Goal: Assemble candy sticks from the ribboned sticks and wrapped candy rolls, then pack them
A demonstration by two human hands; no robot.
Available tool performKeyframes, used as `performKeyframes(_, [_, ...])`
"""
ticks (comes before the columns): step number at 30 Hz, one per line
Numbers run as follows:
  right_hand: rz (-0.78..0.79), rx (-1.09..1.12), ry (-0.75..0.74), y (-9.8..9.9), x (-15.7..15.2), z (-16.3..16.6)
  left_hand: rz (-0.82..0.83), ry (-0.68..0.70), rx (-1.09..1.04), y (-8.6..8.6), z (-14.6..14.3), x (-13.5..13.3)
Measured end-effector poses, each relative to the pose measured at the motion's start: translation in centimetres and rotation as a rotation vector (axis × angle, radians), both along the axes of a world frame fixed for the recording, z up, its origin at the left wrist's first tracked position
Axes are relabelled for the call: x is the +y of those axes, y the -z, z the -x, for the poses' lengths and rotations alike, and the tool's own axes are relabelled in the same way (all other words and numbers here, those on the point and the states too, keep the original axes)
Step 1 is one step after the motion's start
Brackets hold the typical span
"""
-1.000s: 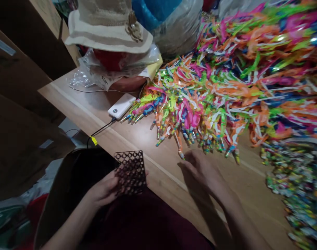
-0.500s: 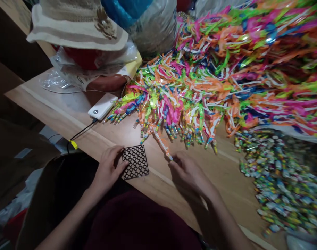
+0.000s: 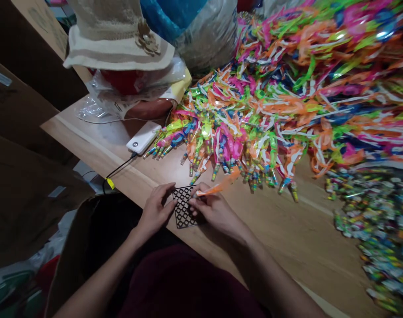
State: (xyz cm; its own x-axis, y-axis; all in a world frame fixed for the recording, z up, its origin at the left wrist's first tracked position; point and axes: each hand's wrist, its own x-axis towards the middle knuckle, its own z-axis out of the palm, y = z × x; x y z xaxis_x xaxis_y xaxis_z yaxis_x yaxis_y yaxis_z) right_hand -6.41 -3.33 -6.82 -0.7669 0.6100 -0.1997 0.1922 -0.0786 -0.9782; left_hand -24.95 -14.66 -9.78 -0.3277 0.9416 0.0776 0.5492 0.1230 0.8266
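A square black plastic grid (image 3: 183, 216) with rows of round holes lies near the table's front edge. My left hand (image 3: 156, 208) grips its left side, thumb on top. Over the grid's right part, my right hand (image 3: 216, 213) is closed on an orange plastic toy (image 3: 223, 182) with a white strip. Its orange end sticks out to the upper right, and its lower end is mostly hidden by my fingers. Just beyond the grid, similar toys (image 3: 227, 145) in pink, green, blue and orange lie with their small tube ends toward me.
A big heap of bright plastic toys (image 3: 287, 101) covers the back and right. Small colourful capped tubes (image 3: 380, 221) are piled at far right. A white power bank (image 3: 144, 138) with a black cable, a beige hat (image 3: 118, 55) and a plastic sack (image 3: 204, 39) stand at back left.
My right hand has picked the orange toy up off the table and moved left with it, over the grid. My left hand keeps its hold. The view has shifted slightly left.
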Motion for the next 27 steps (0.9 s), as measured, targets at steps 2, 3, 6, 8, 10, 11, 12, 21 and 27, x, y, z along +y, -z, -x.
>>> performKeyframes(2, [-0.047, 0.068, -0.016, 0.2, 0.3, 1.5, -0.02, -0.028, -0.026, 0.3, 0.0, -0.1])
performKeyframes(3, [-0.119, 0.085, -0.011, 0.3, 0.4, 2.2, -0.029, -0.034, -0.028, 0.5, 0.0, -0.1])
performKeyframes(6, [-0.402, 0.035, 0.025, 1.3, 0.7, 3.6, -0.05, -0.032, -0.018, 0.8, 0.0, -0.1])
performKeyframes(8, [-0.572, -0.076, 0.057, 2.1, 0.4, 4.2, -0.059, -0.023, -0.006, 0.8, -0.1, -0.1])
performKeyframes(10, [-0.718, -0.202, 0.08, 2.7, -0.5, 4.6, -0.061, -0.013, 0.009, 0.9, -0.1, -0.1])
performKeyframes(11, [-0.784, -0.257, 0.077, 3.0, -1.1, 4.7, -0.059, -0.007, 0.017, 0.9, -0.2, -0.1])
performKeyframes(12, [-0.842, -0.306, 0.067, 3.1, -1.7, 4.8, -0.065, -0.008, 0.019, 1.0, -0.2, -0.2])
performKeyframes(21, [-0.756, -0.157, -0.057, 1.0, 1.1, 3.4, -0.127, 0.005, 0.052, 2.1, -0.4, -0.2])
performKeyframes(27, [-0.864, -0.563, 0.438, 0.5, 5.2, 0.1, -0.152, -0.004, 0.094, 2.4, -0.3, 0.1])
